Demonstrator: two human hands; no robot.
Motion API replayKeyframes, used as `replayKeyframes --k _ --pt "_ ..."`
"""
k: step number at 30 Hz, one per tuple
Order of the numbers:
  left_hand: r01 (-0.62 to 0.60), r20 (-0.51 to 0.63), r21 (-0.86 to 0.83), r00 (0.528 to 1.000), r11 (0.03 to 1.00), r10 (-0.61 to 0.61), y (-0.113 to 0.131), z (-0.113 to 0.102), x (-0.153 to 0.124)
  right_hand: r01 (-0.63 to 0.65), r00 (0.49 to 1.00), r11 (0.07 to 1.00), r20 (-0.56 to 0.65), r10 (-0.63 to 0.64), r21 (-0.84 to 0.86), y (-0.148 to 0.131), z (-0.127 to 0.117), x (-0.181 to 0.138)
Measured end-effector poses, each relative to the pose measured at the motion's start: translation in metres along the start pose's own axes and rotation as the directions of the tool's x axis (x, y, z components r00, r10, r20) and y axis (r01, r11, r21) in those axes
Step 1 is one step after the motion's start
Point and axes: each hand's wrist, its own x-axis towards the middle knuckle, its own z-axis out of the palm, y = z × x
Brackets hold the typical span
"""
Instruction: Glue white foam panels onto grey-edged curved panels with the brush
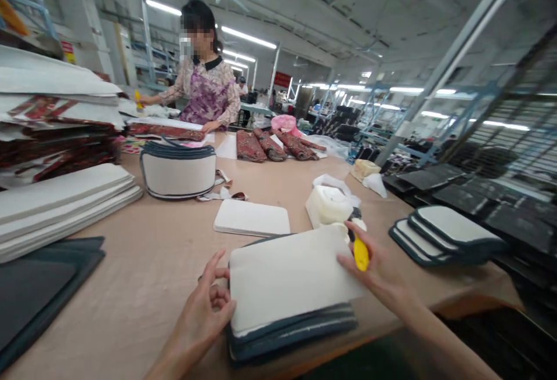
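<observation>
A white rounded-corner panel [282,281] lies slightly askew over a stack of dark blue-edged pieces [300,333] at the table's front. My left hand [206,301] grips the panel's left edge between thumb and curled fingers. At its right end, my right hand [372,258] is closed round a yellow-handled tool [361,253] whose working end I cannot make out. The right thumb and fingers also touch the panel's right edge. Just behind stands a whitish container [328,205], and left of that lies a small stack of white panels [252,217].
Blue-edged white pieces [452,232] sit at the table's right edge. Tall white stacks [65,200] and dark sheets [39,287] occupy the left. A curved bundle [178,174] and red patterned rolls [278,145] lie farther back. Across the table a co-worker [206,84] stands with a yellow-handled tool.
</observation>
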Motion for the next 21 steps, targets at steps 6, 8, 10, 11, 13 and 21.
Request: replayKeyframes --k 6,8,10,11,13,21 --pt "0.036 -0.080 0.040 0.996 0.999 -0.032 0.008 0.003 0.000 0.020 1.000 1.000 -0.009 -0.020 0.010 0.017 0.010 -0.002" --pt "0.046 -0.091 0.045 0.995 0.998 -0.042 0.009 0.003 0.001 -0.003 1.000 1.000 -0.014 0.003 0.006 0.018 0.012 -0.001" --pt "0.051 -0.103 0.040 0.994 0.998 -0.047 0.011 0.003 0.002 -0.022 1.000 1.000 -0.016 0.022 0.009 0.017 0.013 0.001" --pt "0.054 -0.108 0.032 0.993 0.998 -0.051 0.011 0.004 0.003 -0.031 0.999 0.999 -0.019 0.031 0.011 0.017 0.013 0.001" --pt "0.069 -0.122 0.011 0.990 0.998 -0.067 0.013 0.004 0.003 -0.049 0.999 0.999 -0.020 0.050 0.019 0.016 0.015 0.003" --pt "0.095 -0.149 -0.034 0.984 0.995 -0.099 0.016 0.005 0.002 -0.027 1.000 0.999 -0.011 0.027 0.037 0.028 0.027 0.003"
